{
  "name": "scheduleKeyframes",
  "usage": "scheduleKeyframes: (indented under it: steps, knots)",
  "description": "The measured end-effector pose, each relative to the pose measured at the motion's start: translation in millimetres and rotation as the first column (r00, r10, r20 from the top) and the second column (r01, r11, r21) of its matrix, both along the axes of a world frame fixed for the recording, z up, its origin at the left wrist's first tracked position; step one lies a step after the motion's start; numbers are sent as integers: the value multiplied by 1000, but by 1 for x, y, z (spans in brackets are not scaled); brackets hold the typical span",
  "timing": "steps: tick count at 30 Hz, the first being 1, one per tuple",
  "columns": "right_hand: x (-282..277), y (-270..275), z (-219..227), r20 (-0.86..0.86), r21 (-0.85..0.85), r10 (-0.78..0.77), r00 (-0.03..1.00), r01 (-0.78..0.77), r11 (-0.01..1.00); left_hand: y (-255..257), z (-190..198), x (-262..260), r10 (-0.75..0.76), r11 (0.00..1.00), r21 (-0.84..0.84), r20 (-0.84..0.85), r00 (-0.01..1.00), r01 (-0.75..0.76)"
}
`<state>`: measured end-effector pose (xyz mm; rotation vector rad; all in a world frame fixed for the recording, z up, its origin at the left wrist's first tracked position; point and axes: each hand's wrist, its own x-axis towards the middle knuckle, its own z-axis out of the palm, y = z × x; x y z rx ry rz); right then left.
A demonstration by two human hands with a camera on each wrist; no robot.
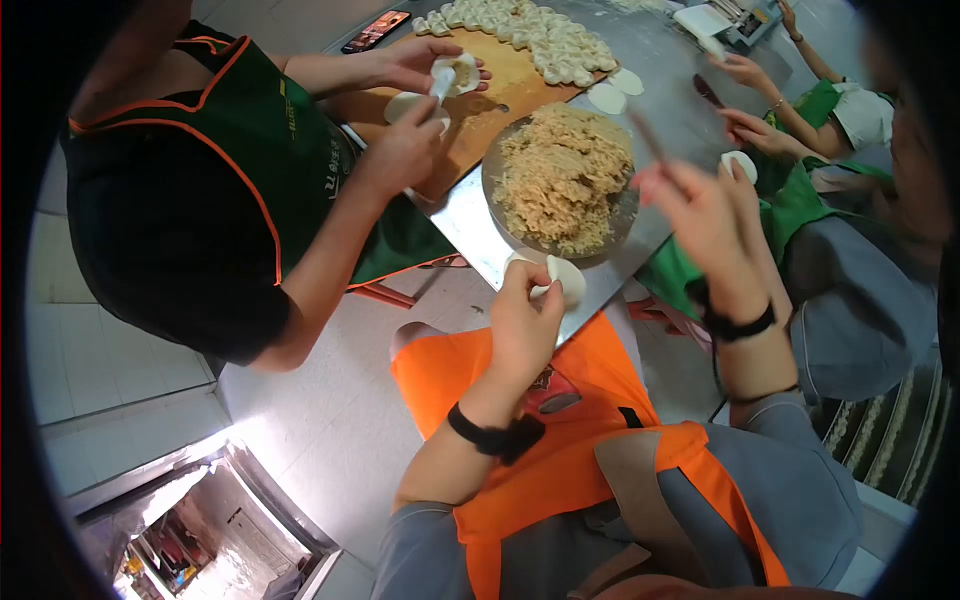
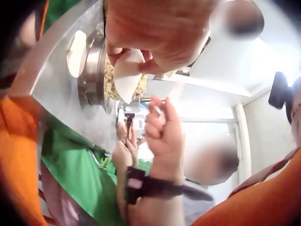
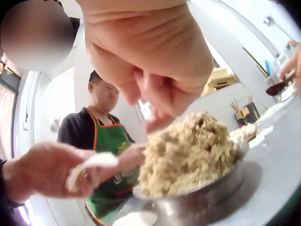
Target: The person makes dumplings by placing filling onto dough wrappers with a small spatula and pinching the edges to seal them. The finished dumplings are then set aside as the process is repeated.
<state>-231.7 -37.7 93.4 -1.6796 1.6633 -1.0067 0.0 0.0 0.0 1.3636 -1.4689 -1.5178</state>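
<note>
My left hand [image 1: 525, 325] pinches a round white dough wrapper [image 1: 568, 283] at the near edge of the metal table; the left wrist view shows the wrapper [image 2: 127, 77] bent between thumb and fingers. To the right of the filling bowl my right hand [image 1: 700, 215], blurred, grips a thin utensil [image 1: 648, 135], its shape unclear. In the right wrist view the right hand's fingers [image 3: 162, 94] are curled above the heaped filling [image 3: 188, 153], and the left hand [image 3: 47, 169] holds the wrapper [image 3: 96, 161] beside the bowl [image 3: 202, 200].
Finished dumplings [image 1: 540, 40] lie on a wooden board [image 1: 465, 150] at the back. Loose wrappers [image 1: 607, 97] rest beyond the bowl. A person in a green apron [image 1: 300, 150] works on the left; others work on the right, close to my right arm. A phone [image 1: 376, 32] lies behind.
</note>
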Motion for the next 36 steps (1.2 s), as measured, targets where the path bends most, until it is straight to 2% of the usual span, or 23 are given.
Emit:
scheduleKeyframes:
  steps: [2,3,5,6,9,11,13,15,16,18,19,20,21,23,24,27,30,33,36]
  knots:
    - [17,27,-35,115,54,41,993,-48,997,-4,-5,1,80,996,70,-360,930,-59]
    - [22,66,-44,203,121,43,978,-68,990,25,0,-6,97,995,54,-442,892,-81]
    - [35,87,-46,480,371,-42,876,-159,915,33,10,-15,100,992,-3,-616,781,-130]
    - [34,95,-49,416,452,-87,905,-123,883,39,17,-16,103,992,3,-597,795,-127]
    - [45,110,-54,646,157,-60,761,-55,986,49,30,-15,109,991,-8,-532,840,-133]
    - [40,113,-51,590,133,-16,807,-78,988,50,34,-11,113,987,-43,-494,862,-154]
    - [35,115,-46,527,118,27,849,-105,987,48,38,-4,82,969,228,-652,754,91]
    - [39,115,-41,539,111,58,840,-139,984,45,40,2,122,831,419,-780,613,367]
    - [40,114,-39,544,108,74,836,-157,982,47,41,2,114,759,443,-812,573,477]
    - [32,105,-43,229,6,173,958,-179,984,49,29,-7,6,823,399,-717,697,404]
    - [27,99,-44,59,-38,201,978,-199,979,51,18,-12,-42,849,374,-656,753,373]
    - [21,92,-44,-131,-75,136,982,-147,986,49,4,-17,5,885,364,-633,774,292]
    - [15,87,-44,-291,-139,79,953,-124,983,46,6,-18,71,878,402,-648,759,261]
    - [2,77,-48,-569,-270,-67,819,-109,957,40,12,-19,201,854,479,-665,720,204]
    - [-6,71,-52,-607,-335,-99,789,-141,931,35,0,-20,198,858,474,-657,728,195]
    - [-11,60,-54,-645,-239,-72,761,-111,965,23,-23,-36,425,826,563,-606,673,-14]
    - [-14,53,-57,-652,-148,-15,758,-108,983,5,-37,-48,417,859,505,-592,689,-85]
    - [-16,51,-50,-644,-11,139,752,-191,982,-12,-37,-59,381,847,531,-561,735,-33]
    - [-13,54,-48,-576,-80,152,803,-240,967,-20,-18,-66,504,738,672,-491,711,-59]
